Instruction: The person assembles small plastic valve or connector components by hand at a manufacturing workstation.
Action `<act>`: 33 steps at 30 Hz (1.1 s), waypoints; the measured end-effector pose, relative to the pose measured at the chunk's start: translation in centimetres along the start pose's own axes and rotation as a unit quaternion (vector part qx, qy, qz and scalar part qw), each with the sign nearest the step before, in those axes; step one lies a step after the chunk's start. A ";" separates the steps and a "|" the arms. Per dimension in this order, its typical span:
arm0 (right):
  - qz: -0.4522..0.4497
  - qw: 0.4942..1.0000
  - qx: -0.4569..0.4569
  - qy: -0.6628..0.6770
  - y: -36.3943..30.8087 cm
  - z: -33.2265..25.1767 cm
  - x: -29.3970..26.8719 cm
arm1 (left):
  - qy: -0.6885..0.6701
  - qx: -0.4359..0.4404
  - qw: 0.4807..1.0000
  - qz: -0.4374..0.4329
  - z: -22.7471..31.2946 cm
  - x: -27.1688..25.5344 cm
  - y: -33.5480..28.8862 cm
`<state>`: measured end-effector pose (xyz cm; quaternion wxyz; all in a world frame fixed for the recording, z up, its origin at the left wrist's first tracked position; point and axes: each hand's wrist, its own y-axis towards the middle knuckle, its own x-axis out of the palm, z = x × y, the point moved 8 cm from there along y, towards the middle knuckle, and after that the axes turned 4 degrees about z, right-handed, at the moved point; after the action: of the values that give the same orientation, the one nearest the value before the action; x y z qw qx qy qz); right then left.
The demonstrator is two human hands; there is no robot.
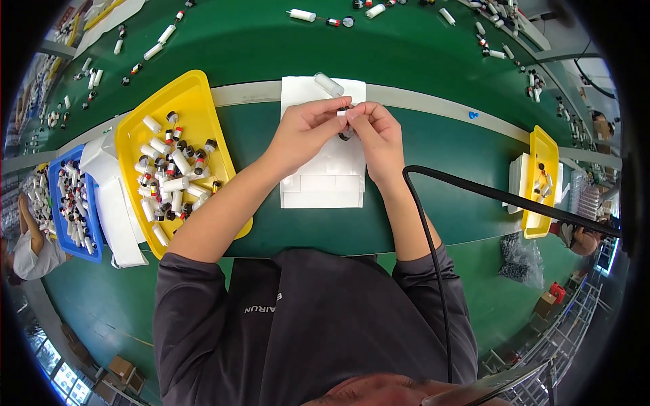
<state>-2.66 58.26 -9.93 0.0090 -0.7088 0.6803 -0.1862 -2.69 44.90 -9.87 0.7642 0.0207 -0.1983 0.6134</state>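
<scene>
Both hands meet over a white paper sheet (321,193) on the green table, fingertips pinched together. Between them is a small part with black ends and a pale middle (345,134), mostly covered by the fingers; its exact kind cannot be made out. My left hand (298,135) closes on its left side with thumb and index finger. On the other side, my right hand (380,139) pinches it with thumb and forefinger. A translucent white cylinder (328,84) lies tilted just beyond the fingertips; whether it joins the held part is hidden.
At left, a yellow tray (193,91) holds several white cylinders and black-capped parts, with a blue tray (55,220) of similar parts beyond. A smaller yellow tray (535,227) stands at right. Similar parts lie on the far green surface (244,51). A black cable (439,284) crosses near my right arm.
</scene>
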 end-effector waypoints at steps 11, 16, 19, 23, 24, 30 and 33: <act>0.030 0.996 -0.075 0.047 -0.6 -0.9 0.2 | -0.128 -0.052 0.988 0.069 0.0 -1.0 0.5; 0.101 0.970 -0.177 -0.136 -0.4 -1.1 -1.8 | -0.190 -0.053 0.979 0.060 0.1 -0.9 0.7; 0.107 0.914 -0.275 -0.277 -1.7 -4.7 0.5 | -0.168 -0.040 0.982 0.070 0.3 -1.5 0.3; 0.061 0.912 -0.291 -0.283 -1.2 -4.4 0.3 | -0.125 -0.029 0.991 0.045 0.3 -1.2 0.3; 0.046 0.895 -0.310 -0.318 -1.2 -4.6 0.5 | -0.112 -0.028 0.992 0.040 0.3 -1.2 0.3; 0.014 0.880 -0.312 -0.357 -1.3 -5.3 0.9 | -0.084 -0.016 0.996 0.038 0.5 -1.2 0.2; 0.009 0.896 -0.288 -0.338 -1.3 -5.2 1.0 | -0.085 -0.010 0.996 0.027 0.5 -1.2 0.3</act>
<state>-2.82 58.64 -4.48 0.0358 -0.6944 0.6668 0.2684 -3.30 43.67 -9.84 0.7279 0.0595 -0.2692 0.6278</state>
